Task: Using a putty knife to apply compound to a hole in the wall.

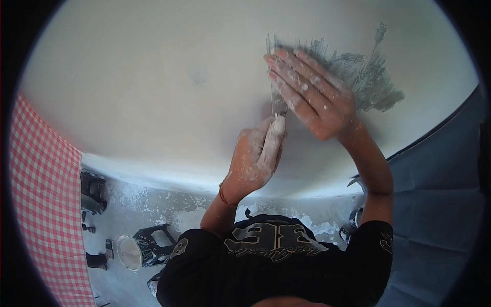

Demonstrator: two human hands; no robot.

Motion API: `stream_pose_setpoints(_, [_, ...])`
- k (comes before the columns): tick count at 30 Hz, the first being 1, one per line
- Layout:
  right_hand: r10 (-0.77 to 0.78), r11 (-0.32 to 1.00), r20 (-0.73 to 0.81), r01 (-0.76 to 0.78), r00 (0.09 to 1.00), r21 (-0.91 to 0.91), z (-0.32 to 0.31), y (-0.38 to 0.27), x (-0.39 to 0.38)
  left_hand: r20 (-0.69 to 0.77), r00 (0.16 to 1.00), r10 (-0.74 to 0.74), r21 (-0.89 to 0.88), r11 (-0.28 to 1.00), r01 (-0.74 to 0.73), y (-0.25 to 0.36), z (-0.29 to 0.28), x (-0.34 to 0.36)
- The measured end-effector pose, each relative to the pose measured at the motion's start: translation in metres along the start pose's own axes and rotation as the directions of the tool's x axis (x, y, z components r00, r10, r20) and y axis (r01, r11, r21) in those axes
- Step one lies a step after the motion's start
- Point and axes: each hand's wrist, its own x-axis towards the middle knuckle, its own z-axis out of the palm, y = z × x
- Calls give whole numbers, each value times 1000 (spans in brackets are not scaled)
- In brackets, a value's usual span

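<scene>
My left hand (253, 156), dusted with white, is closed round the handle of a putty knife (277, 105). Its thin metal blade points up along the pale wall (153, 102). My right hand (319, 94) lies with fingers stretched out flat, over the blade and close against the wall; it covers much of the blade. White specks dot its back and fingers. To the right of the fingers, and above them, a rough dark grey patch (376, 84) streaks the wall. Whether the right palm presses on the blade or on the wall is hidden.
Below at left, a white bucket (129, 253) stands beside a black stool (158, 240) on the floor (192, 197), which is spattered white. A red-and-white checked cloth (46, 199) hangs at left, a blue-grey sheet (434, 204) at right. Dark footwear (96, 260) shows near the checked cloth.
</scene>
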Motion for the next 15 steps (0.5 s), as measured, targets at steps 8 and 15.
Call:
stream_pose_setpoints(8, [32,997,87,-37,996,65,-5,-20,-19,48,992,-113,-1,994,113,-12,7,-20])
stream_pose_setpoints(15, [50,995,109,-59,993,79,7,-20,-23,-6,994,-110,0,994,110,-26,11,-14])
